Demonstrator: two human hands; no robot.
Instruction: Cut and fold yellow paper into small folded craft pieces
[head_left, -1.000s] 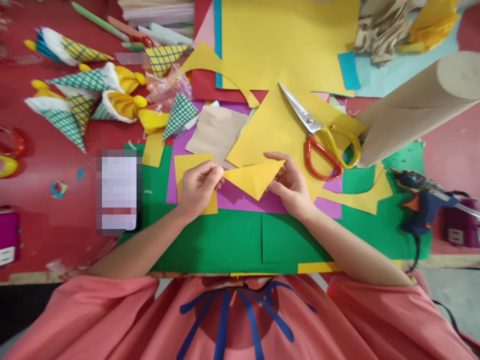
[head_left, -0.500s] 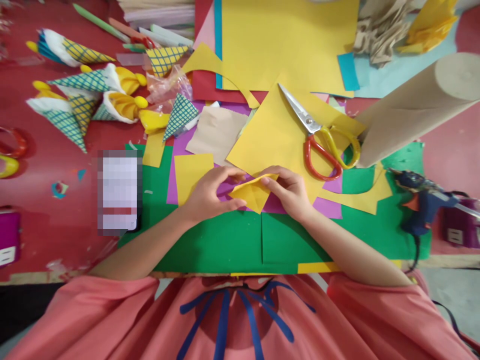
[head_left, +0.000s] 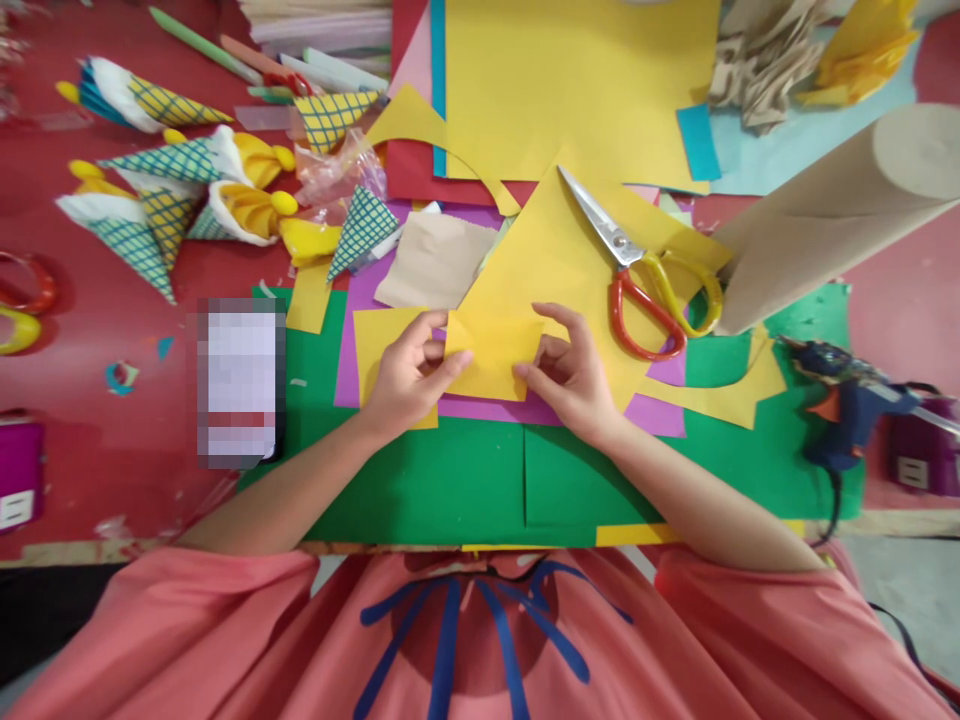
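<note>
Pinching yellow card point(head_left: 493, 352) just over purple sheet point(head_left: 480, 409): left hand point(head_left: 411, 378) grips left edge, right hand point(head_left: 576, 382) grips lower right. Face toward camera, near square, long axis hard to call; top edge runs left-right.

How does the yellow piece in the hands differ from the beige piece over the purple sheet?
The yellow piece is bright; the beige piece is duller. The left hand and right hand hold the yellow piece, while the beige piece lies over the purple sheet. Both look like paper, roughly four-sided.
</note>
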